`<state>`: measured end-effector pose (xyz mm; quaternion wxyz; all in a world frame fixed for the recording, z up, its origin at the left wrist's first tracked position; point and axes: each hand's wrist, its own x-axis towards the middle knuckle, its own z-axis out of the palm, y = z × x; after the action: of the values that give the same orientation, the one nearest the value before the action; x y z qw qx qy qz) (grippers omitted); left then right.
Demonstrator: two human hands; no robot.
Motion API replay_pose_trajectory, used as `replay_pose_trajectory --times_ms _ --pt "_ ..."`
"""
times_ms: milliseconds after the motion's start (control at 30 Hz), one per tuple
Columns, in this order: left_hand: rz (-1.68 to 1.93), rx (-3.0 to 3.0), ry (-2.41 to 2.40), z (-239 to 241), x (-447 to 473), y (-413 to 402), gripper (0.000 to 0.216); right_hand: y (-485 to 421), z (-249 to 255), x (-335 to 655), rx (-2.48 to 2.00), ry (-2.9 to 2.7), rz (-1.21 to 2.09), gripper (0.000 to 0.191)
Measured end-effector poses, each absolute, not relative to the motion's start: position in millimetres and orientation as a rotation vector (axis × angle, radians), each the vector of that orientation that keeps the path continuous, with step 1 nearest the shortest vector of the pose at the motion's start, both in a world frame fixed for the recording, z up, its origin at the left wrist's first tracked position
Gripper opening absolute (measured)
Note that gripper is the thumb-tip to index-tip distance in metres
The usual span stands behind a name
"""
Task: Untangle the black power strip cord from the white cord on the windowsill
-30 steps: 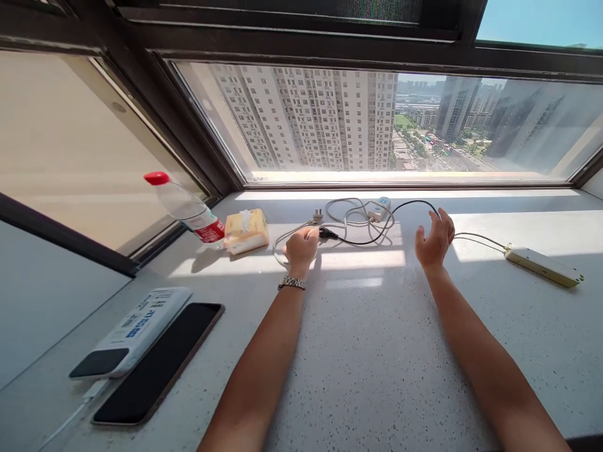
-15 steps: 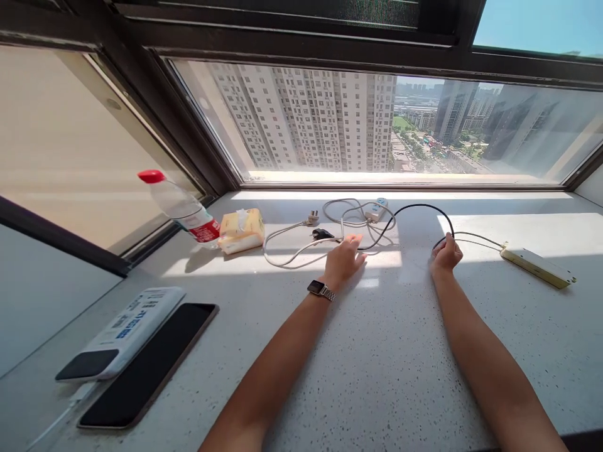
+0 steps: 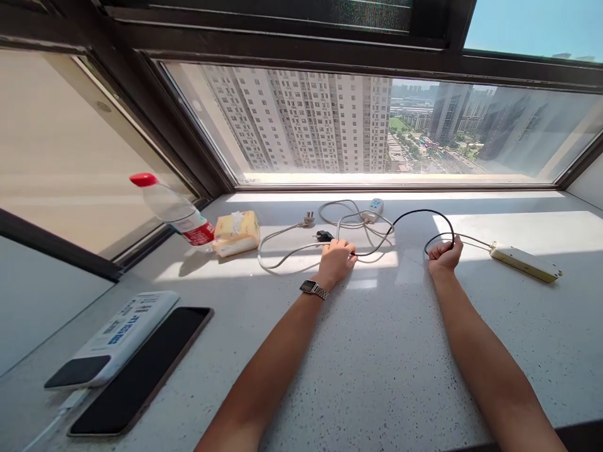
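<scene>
both forearms extend away from the camera over a speckled pale surface [image 3: 367, 351] below a wide window [image 3: 377, 125].

left hand [image 3: 335, 262]: lies on the black cable [image 3: 409, 216] just near of its black plug [image 3: 324, 236]. the fingers curl down over the cable; whether this grip is clamped on it or only pressing it to the surface cannot be told. a wristwatch [image 3: 313, 289] sits on this wrist.

right hand [image 3: 445, 255]: closed in a fist, its grip clamped on the far section of the black cable, which arcs up and over to the left from the fist and forms a small loop just beside it.

the black cable runs from the plug, under the left hand, rightward through a tangle of white cable [image 3: 292, 251], then rises in an arc to the right hand. it lies at the far middle of the surface, near the window.

a small white socket block [image 3: 372, 209] with a blue face lies at the far side of the tangle; a white plug [image 3: 308, 218] lies left of the black plug. a long cream power strip [image 3: 525, 262] lies to the right of the right hand, apart from it, its thin lead passing close by the fist.

far left: a tilted water bottle [image 3: 176, 213] with red cap, touching a yellow tissue pack [image 3: 235, 232]. near left: a white power bank [image 3: 110, 339] resting beside a dark phone [image 3: 141, 370].
</scene>
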<state>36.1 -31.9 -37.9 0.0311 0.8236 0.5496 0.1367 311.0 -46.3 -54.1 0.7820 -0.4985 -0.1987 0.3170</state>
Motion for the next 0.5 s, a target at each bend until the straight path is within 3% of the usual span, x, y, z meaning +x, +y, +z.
replay_pose_trajectory --times_ms 100,233,300,500 --pt "0.668 2.339 1.471 -29 33 -30 0.012 -45 -53 309 -1.152 -0.431 0.622 0.052" --pt "1.289 1.74 1.102 -11 35 -30 0.024 -44 -51 311 -1.257 -0.429 0.495 0.038" --pt "1.435 1.472 1.01 -2 37 -32 0.027 -44 -48 315 -1.319 -0.445 0.414 0.029" --pt "1.166 1.04 1.09 6 35 -35 0.031 -51 -28 324 -1.47 -0.513 0.331 0.016"
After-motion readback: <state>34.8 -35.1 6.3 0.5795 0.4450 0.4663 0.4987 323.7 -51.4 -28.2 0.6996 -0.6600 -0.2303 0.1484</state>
